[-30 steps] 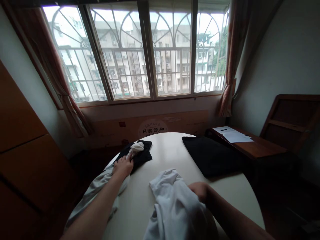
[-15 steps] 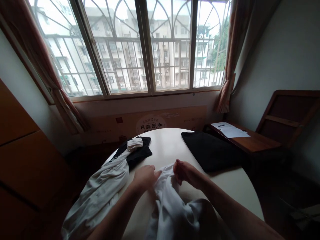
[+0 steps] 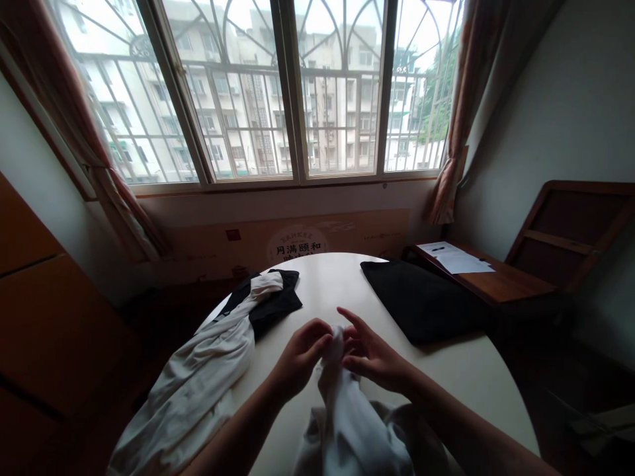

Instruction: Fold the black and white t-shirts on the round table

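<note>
Both hands are working one white garment [image 3: 347, 410] at the 6 o'clock edge of the round table [image 3: 466, 377]. The left hand [image 3: 300, 354] is closing its fingers and thumb on the raised top of the cloth from the 9 o'clock side. The right hand [image 3: 370, 354] is meeting it from 3 o'clock, pinching the same bunched tip with thumb and lower fingers while the index finger is sticking out loose. The rest of the garment is hanging down toward the person in a crumpled heap, not yet spread or squared.

A grey-white garment [image 3: 198, 390] is lying in a loose, unfolded strip toward 8 o'clock, its far end trailing over a small dark cloth [image 3: 278, 305] at 11 o'clock. A flat black piece [image 3: 421, 301] is lying at 2 o'clock, looking neatly laid and squared off.

Judging by this: one dark item is looking finished, the white one is only just being taken in hand, and the grey-white strip and the small dark cloth are looking untouched. Most of the work appears to be waiting.

A side desk [image 3: 501, 284] with papers [image 3: 459, 259] is standing past 2 o'clock.
</note>
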`<state>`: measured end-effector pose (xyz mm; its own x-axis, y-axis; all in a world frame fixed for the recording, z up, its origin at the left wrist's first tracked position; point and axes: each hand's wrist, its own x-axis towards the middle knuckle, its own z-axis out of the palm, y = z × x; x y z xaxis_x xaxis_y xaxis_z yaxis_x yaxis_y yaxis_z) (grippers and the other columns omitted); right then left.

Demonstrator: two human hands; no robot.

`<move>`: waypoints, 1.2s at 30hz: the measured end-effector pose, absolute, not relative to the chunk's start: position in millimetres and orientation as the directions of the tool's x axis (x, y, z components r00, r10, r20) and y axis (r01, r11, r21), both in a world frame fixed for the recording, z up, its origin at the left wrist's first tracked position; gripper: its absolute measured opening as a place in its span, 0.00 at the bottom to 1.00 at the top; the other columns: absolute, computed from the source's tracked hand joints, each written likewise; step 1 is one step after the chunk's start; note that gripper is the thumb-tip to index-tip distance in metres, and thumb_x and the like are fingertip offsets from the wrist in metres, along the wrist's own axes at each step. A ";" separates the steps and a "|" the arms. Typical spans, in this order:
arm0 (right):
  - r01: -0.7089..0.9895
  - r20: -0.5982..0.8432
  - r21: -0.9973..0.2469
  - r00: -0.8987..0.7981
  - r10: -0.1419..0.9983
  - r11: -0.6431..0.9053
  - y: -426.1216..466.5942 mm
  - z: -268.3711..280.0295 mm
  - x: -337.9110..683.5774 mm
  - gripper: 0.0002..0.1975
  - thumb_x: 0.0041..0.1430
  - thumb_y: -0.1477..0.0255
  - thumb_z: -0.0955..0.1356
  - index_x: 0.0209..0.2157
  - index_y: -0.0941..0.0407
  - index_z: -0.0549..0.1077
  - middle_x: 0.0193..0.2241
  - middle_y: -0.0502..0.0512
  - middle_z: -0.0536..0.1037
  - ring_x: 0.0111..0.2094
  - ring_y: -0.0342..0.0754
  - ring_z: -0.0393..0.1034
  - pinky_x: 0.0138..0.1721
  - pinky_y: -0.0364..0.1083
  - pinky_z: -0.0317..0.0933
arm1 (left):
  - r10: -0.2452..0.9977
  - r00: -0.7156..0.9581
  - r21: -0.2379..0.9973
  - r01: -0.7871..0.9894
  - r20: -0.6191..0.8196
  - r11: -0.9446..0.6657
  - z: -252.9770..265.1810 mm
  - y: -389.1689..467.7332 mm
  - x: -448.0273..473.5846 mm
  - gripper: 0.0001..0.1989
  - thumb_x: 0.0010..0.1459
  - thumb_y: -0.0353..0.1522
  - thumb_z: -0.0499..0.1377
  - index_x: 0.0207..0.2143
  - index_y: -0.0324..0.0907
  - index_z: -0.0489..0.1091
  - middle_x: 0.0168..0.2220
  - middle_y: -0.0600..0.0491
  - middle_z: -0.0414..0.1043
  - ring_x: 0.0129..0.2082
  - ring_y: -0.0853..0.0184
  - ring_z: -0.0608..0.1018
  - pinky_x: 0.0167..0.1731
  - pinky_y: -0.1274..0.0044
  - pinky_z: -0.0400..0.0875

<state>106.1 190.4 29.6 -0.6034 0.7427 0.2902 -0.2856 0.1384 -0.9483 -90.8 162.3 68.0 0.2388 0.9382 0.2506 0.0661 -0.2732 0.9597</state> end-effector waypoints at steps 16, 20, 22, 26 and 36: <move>-0.574 0.157 -0.771 -0.591 0.791 -0.275 185.2 46.9 112.6 0.13 0.40 0.73 0.72 0.22 0.57 0.61 0.20 0.47 0.64 0.23 0.39 0.57 0.26 0.38 0.49 | 0.928 0.243 0.915 0.225 0.282 -0.336 38.9 178.3 -101.2 0.27 0.52 0.32 0.62 0.56 0.43 0.71 0.58 0.46 0.73 0.61 0.54 0.72 0.64 0.62 0.62; -0.616 0.145 -0.672 -0.653 0.744 -0.411 184.8 49.3 121.2 0.20 0.43 0.66 0.72 0.20 0.56 0.54 0.18 0.48 0.61 0.21 0.39 0.55 0.23 0.39 0.47 | 0.875 0.402 0.956 -0.002 0.269 -0.293 41.9 166.7 -90.9 0.28 0.55 0.39 0.67 0.56 0.40 0.70 0.53 0.44 0.76 0.51 0.53 0.78 0.50 0.68 0.73; -0.634 0.124 -0.649 -0.633 0.765 -0.420 187.1 49.4 122.3 0.21 0.44 0.66 0.71 0.20 0.56 0.53 0.18 0.48 0.60 0.21 0.40 0.56 0.24 0.39 0.50 | 0.868 0.428 0.964 -0.032 0.253 -0.266 45.3 164.0 -86.0 0.19 0.57 0.42 0.65 0.45 0.38 0.75 0.41 0.46 0.79 0.40 0.57 0.79 0.41 0.72 0.73; -0.676 0.097 -0.643 -0.539 0.837 -0.361 198.1 53.5 124.5 0.16 0.42 0.67 0.69 0.23 0.55 0.56 0.19 0.48 0.61 0.23 0.43 0.59 0.26 0.41 0.55 | 0.929 0.303 0.969 0.054 0.213 -0.240 53.2 169.4 -89.1 0.19 0.57 0.46 0.63 0.35 0.37 0.76 0.34 0.50 0.78 0.34 0.62 0.76 0.35 0.75 0.70; -0.297 -0.016 -0.944 -0.399 0.917 -0.145 208.9 51.6 131.6 0.24 0.40 0.68 0.78 0.29 0.55 0.58 0.19 0.41 0.61 0.21 0.35 0.51 0.23 0.37 0.42 | 0.986 0.007 0.952 0.260 0.164 -0.160 64.9 191.2 -137.4 0.25 0.55 0.52 0.61 0.37 0.38 0.78 0.31 0.50 0.78 0.32 0.62 0.76 0.31 0.76 0.68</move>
<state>131.6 208.9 51.6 -0.3985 0.9170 -0.0161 -0.2965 -0.1454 -0.9439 -137.4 191.2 64.9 0.0067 0.9864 0.1643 0.2601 -0.1604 0.9522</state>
